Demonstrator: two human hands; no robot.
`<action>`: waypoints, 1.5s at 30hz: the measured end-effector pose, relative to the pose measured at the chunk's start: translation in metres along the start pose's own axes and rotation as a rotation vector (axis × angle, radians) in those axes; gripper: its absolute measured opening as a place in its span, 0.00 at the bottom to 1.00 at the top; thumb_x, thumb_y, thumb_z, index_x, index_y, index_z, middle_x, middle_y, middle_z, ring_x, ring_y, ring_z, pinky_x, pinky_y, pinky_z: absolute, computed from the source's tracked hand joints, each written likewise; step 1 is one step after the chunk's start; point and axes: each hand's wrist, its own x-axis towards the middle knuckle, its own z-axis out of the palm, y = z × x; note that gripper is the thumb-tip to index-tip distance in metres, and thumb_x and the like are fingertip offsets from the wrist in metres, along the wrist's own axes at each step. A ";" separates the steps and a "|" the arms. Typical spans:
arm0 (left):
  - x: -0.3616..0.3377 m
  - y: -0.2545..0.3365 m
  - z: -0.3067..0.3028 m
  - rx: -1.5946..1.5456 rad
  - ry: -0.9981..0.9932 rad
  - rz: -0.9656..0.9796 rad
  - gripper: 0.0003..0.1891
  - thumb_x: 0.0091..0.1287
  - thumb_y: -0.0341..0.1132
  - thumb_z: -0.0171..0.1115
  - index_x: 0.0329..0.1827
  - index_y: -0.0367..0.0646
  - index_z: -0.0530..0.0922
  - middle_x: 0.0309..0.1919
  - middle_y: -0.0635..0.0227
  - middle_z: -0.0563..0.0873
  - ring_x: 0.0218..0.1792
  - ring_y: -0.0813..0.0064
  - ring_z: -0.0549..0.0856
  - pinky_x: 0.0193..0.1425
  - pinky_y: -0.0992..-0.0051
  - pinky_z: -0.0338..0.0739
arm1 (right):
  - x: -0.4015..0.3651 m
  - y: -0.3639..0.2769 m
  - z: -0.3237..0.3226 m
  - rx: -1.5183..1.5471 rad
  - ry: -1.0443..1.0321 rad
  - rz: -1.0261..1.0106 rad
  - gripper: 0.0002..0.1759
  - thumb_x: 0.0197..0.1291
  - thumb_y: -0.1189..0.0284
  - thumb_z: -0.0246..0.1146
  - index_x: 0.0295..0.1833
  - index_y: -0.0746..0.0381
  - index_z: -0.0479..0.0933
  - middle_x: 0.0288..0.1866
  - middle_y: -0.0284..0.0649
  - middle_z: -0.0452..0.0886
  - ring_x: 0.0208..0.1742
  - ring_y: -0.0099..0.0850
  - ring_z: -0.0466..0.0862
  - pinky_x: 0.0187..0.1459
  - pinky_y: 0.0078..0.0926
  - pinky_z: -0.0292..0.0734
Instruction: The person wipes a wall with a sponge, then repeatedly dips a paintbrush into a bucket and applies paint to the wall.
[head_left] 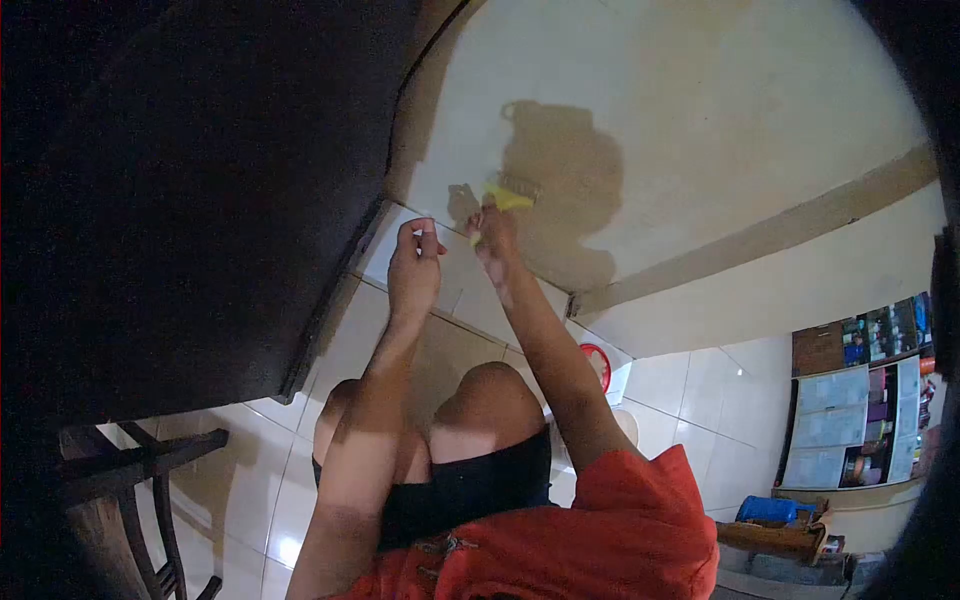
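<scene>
My right hand (495, 232) is closed around the handle of a yellow brush (512, 197). The brush's bristles are against or very near the pale wall (690, 120); contact cannot be made out. To the left, my left hand (415, 268) is raised in front of the white tiles at the wall's foot, its fingers curled inward. Whether anything small is between those fingers is hidden. Shadows of my head and of the hand with the brush fall on the wall.
A large dark panel (220, 200) stands on the left, above a dark wooden chair (150, 460). A red-rimmed container (597, 368) is beside my right forearm. Shelves (830, 425) and a blue object on a wooden bench (770, 540) are at the far right.
</scene>
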 end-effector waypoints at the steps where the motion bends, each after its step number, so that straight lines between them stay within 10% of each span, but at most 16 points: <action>1: 0.000 0.001 0.000 -0.006 0.000 0.001 0.17 0.71 0.48 0.46 0.50 0.44 0.70 0.28 0.66 0.81 0.31 0.69 0.80 0.40 0.68 0.71 | 0.005 -0.016 0.017 0.035 0.026 0.051 0.07 0.67 0.69 0.49 0.35 0.59 0.67 0.21 0.33 0.68 0.20 0.26 0.70 0.23 0.25 0.70; 11: 0.000 0.004 -0.002 -0.126 0.080 -0.018 0.18 0.71 0.49 0.46 0.50 0.44 0.70 0.31 0.64 0.81 0.34 0.69 0.80 0.43 0.69 0.70 | -0.044 -0.095 0.074 0.022 -0.248 0.008 0.09 0.68 0.66 0.50 0.39 0.60 0.63 0.25 0.34 0.67 0.22 0.25 0.68 0.20 0.20 0.63; 26: 0.005 0.005 -0.020 -0.225 0.158 0.015 0.18 0.72 0.47 0.46 0.51 0.42 0.70 0.36 0.65 0.79 0.39 0.74 0.79 0.47 0.72 0.70 | 0.087 0.094 -0.013 -0.417 0.008 -0.530 0.12 0.69 0.60 0.49 0.37 0.56 0.64 0.18 0.28 0.64 0.14 0.19 0.64 0.13 0.18 0.59; 43: 0.018 -0.008 -0.017 -0.274 0.171 0.059 0.20 0.71 0.50 0.47 0.53 0.44 0.68 0.35 0.69 0.76 0.26 0.85 0.69 0.30 0.82 0.66 | 0.040 0.156 -0.036 -0.117 -0.006 0.216 0.08 0.63 0.65 0.52 0.34 0.57 0.67 0.20 0.35 0.68 0.17 0.28 0.71 0.16 0.26 0.67; 45: 0.014 -0.006 -0.012 -0.305 0.184 0.091 0.19 0.71 0.50 0.47 0.53 0.44 0.68 0.35 0.69 0.75 0.25 0.85 0.69 0.29 0.81 0.65 | 0.077 0.162 -0.038 -1.106 -0.174 -0.868 0.08 0.63 0.64 0.51 0.33 0.54 0.66 0.22 0.37 0.69 0.17 0.30 0.70 0.18 0.28 0.68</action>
